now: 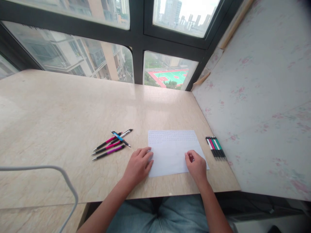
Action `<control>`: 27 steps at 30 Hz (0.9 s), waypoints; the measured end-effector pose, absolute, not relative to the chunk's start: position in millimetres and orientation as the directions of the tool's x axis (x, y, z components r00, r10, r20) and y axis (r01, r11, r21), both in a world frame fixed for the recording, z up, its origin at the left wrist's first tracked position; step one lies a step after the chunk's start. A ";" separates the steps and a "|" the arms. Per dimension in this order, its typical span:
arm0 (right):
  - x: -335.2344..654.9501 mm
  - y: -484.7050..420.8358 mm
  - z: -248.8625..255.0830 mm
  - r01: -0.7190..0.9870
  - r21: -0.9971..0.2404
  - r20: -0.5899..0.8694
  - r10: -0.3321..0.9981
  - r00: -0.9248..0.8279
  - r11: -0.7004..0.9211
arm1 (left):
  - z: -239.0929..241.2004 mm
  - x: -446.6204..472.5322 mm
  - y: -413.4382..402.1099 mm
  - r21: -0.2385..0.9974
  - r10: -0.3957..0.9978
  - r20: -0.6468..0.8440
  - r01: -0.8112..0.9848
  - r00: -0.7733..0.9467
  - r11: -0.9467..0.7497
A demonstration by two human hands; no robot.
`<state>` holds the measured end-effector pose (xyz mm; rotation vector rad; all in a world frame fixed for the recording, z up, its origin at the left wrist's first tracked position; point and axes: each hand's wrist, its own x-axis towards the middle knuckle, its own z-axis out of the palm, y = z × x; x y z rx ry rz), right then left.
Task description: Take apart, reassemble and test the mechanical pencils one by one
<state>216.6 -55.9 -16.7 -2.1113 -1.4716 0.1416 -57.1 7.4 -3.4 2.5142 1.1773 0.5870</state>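
Observation:
A sheet of white paper (170, 155) lies on the stone-topped surface in front of me, with rows of small writing across its top. My left hand (139, 161) rests at the sheet's left edge, fingers out flat and slightly apart, holding nothing. On the right part of the paper sits my right hand (196, 165), its fingers curled in with thumb and forefinger close together; no pen shows in them. Several click pens with black grips, pink, purple and white, lie loosely to the left, and a blue pen (119, 137) crosses over some of them.
Against the right wall, several more pens (216, 148) lie side by side in a neat row. A grey-white cable (60, 171) arches over the lower left. The flowered wall (255, 113) bounds the right side, and a dark-framed window (138, 61) stands behind the surface.

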 end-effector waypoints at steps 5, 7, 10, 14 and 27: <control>215.7 -54.7 -15.1 0.828 -0.505 0.222 0.891 0.397 -0.243 | -3.7 -57.1 7.6 0.438 0.783 0.238 0.657 0.574 -0.614; 215.7 -54.1 -15.6 0.827 -0.508 0.219 0.892 0.396 -0.242 | -3.9 -57.2 7.7 0.438 0.783 0.239 0.656 0.574 -0.615; 215.1 -53.6 -16.3 0.832 -0.500 0.217 0.895 0.390 -0.241 | -4.1 -57.3 7.7 0.438 0.785 0.234 0.658 0.574 -0.612; 213.4 -53.0 -16.0 0.811 -0.537 0.215 0.892 0.397 -0.231 | -4.7 -56.8 7.3 0.445 0.788 0.232 0.658 0.571 -0.607; 173.7 -22.0 6.6 0.793 -0.608 0.268 0.952 0.146 0.050 | -3.8 -56.0 4.2 0.459 0.795 0.245 0.656 0.555 -0.599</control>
